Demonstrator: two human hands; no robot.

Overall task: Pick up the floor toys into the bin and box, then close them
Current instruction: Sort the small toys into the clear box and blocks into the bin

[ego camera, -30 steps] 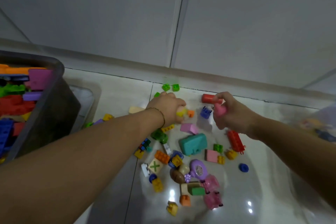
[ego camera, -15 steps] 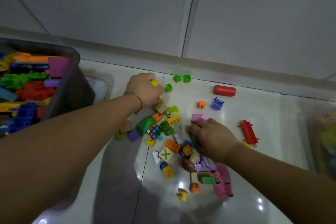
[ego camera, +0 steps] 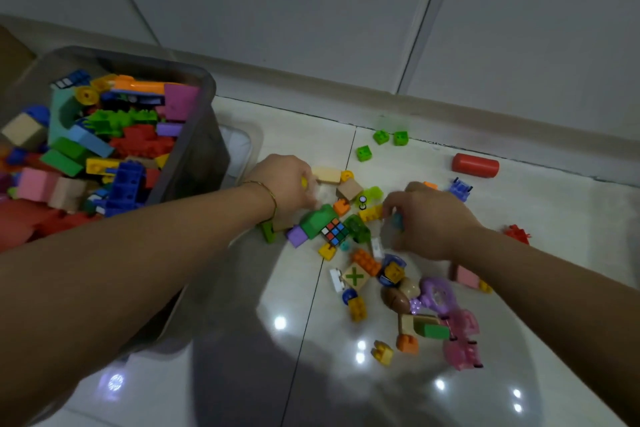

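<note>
- We look down on a glossy pale tiled floor (ego camera: 561, 208), crossed by dark grout lines and dotted with light glints. It meets a low skirting (ego camera: 450, 114) under a grey panelled wall (ego camera: 277, 10).
- At the left stands the translucent grey bin (ego camera: 195, 163), open at the top and heaped with coloured bricks close to its rim.
- To the bin's right we see the loose toys (ego camera: 363, 258) scattered on the floor. Three green bricks (ego camera: 381, 137) and a red cylinder (ego camera: 475, 165) lie near the skirting. In the middle a puzzle cube (ego camera: 334, 231) touches a green block (ego camera: 317, 220). A purple toy (ego camera: 436, 295) and pink figures (ego camera: 462, 354) lie nearer us.
- Our left hand (ego camera: 287, 184), with a thin bracelet (ego camera: 268, 199) at the wrist, is down among the toys just beside a beige block (ego camera: 327, 174). Its fingers curl around a small yellow piece (ego camera: 304, 182), which is mostly hidden and blurred.
- Our right hand (ego camera: 429, 222) sits just beside a yellow brick (ego camera: 370, 213). Its fingers are clenched on a teal toy (ego camera: 398, 220), of which only a sliver shows.
</note>
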